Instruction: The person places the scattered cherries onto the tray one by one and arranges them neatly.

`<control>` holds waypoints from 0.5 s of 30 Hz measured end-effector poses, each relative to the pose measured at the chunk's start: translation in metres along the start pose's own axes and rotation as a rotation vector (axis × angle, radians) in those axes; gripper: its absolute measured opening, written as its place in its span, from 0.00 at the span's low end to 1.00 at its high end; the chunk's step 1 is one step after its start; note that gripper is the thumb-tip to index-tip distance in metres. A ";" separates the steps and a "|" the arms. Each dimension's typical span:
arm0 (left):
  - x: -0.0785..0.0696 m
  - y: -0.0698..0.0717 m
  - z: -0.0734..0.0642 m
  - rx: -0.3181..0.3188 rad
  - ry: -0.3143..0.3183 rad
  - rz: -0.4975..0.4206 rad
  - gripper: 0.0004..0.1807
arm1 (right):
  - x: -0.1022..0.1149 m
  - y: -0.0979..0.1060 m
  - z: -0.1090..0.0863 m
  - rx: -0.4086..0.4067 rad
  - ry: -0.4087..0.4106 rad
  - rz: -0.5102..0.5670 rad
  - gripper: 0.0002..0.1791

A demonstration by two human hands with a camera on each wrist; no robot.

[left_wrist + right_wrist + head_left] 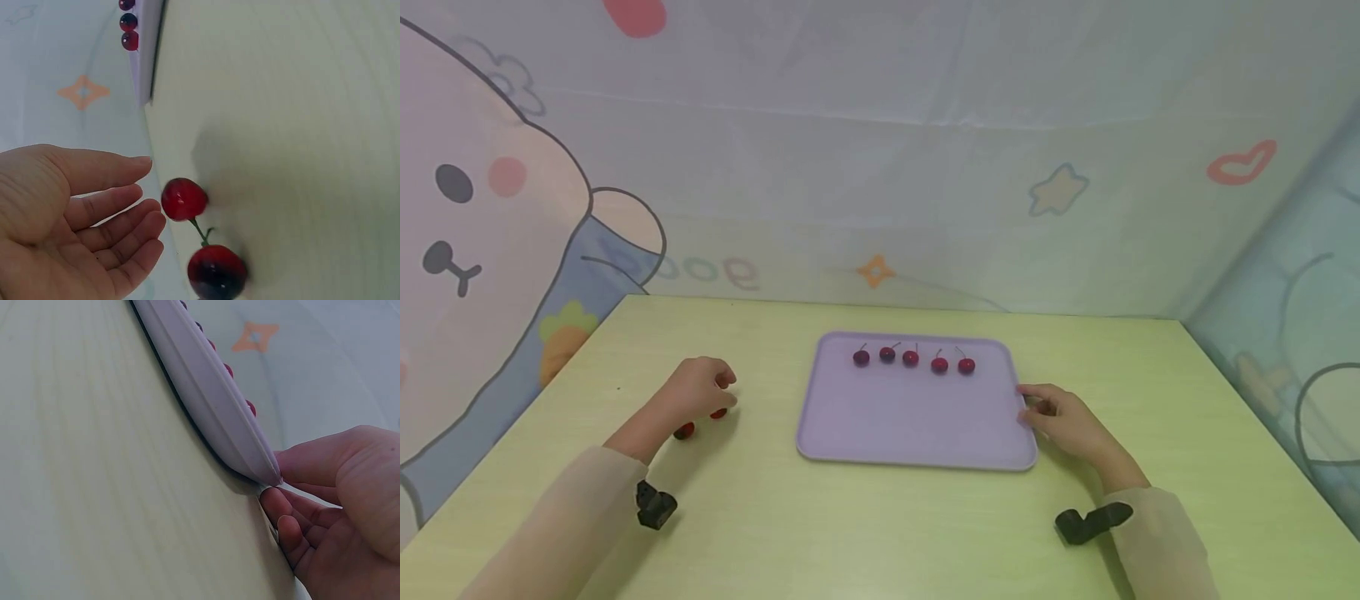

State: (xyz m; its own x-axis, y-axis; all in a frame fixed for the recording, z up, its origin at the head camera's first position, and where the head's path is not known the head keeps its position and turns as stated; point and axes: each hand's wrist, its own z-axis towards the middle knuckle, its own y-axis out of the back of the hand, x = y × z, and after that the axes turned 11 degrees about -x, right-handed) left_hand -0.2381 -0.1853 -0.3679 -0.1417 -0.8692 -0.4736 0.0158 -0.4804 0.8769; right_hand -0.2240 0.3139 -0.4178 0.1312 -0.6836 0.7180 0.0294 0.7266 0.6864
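Observation:
A lavender tray [917, 417] lies on the table with several dark red cherries [911, 358] in a row along its far side. My right hand [1071, 423] grips the tray's right edge, thumb on the rim and fingers curled at its underside in the right wrist view. To the left of the tray, my left hand [692, 390] hovers with fingers loosely bent and nothing held. Just past its fingertips lie two more cherries, a red one [184, 199] and a darker one [217, 272], their green stems meeting. The hand partly covers them in the head view.
The pale yellow wooden table [880, 533] runs back to a printed cloth backdrop [880, 167] with a bear, stars and hearts. A side cloth [1300, 333] hangs at the right. Each wrist wears a small black camera, such as the right-wrist camera [1092, 523].

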 end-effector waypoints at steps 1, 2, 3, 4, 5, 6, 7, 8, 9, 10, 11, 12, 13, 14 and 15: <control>0.002 0.000 -0.001 -0.001 0.013 0.007 0.16 | 0.000 0.000 0.000 0.000 -0.001 0.000 0.25; 0.003 0.000 -0.002 -0.003 0.022 0.014 0.16 | 0.000 0.000 0.000 0.001 -0.001 0.001 0.25; 0.005 -0.001 -0.003 -0.004 0.035 0.019 0.16 | 0.000 0.000 0.000 0.000 -0.001 0.001 0.25; 0.006 -0.001 -0.004 -0.004 0.049 0.021 0.16 | 0.000 0.000 0.001 0.000 0.000 0.002 0.25; 0.008 -0.002 -0.005 -0.004 0.059 0.022 0.16 | 0.000 0.000 0.001 0.000 0.000 0.001 0.25; 0.009 -0.002 -0.006 -0.005 0.067 0.024 0.17 | 0.000 0.000 0.001 0.000 0.001 0.000 0.25; 0.010 -0.002 -0.007 -0.007 0.073 0.023 0.17 | -0.001 0.000 0.001 0.000 0.002 0.000 0.25; 0.012 -0.003 -0.008 -0.008 0.075 0.024 0.17 | -0.001 0.000 0.001 0.000 0.001 -0.001 0.25; 0.013 -0.003 -0.009 -0.009 0.080 0.021 0.17 | -0.001 0.000 0.001 0.000 0.000 -0.002 0.25; 0.014 -0.003 -0.010 -0.011 0.079 0.017 0.17 | -0.001 0.000 0.001 -0.001 0.000 -0.003 0.25; 0.015 -0.004 -0.010 -0.013 0.078 0.011 0.17 | -0.001 0.000 0.001 -0.001 -0.001 -0.003 0.25; 0.016 -0.005 -0.011 -0.015 0.077 0.005 0.16 | 0.000 0.000 0.001 -0.002 -0.002 -0.003 0.25; 0.017 -0.006 -0.012 -0.018 0.077 -0.003 0.16 | 0.000 0.000 0.000 -0.002 -0.003 -0.005 0.25; 0.018 -0.007 -0.013 -0.020 0.077 -0.011 0.15 | 0.000 0.000 0.000 -0.002 -0.004 -0.005 0.25; 0.019 -0.008 -0.013 -0.023 0.073 -0.013 0.15 | 0.000 -0.001 0.000 -0.002 -0.004 -0.005 0.25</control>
State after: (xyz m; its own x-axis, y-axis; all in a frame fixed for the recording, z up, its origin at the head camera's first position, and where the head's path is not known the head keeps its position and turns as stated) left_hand -0.2279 -0.1998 -0.3848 -0.0699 -0.8685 -0.4907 0.0377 -0.4938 0.8688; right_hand -0.2239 0.3135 -0.4183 0.1266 -0.6877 0.7149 0.0323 0.7232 0.6899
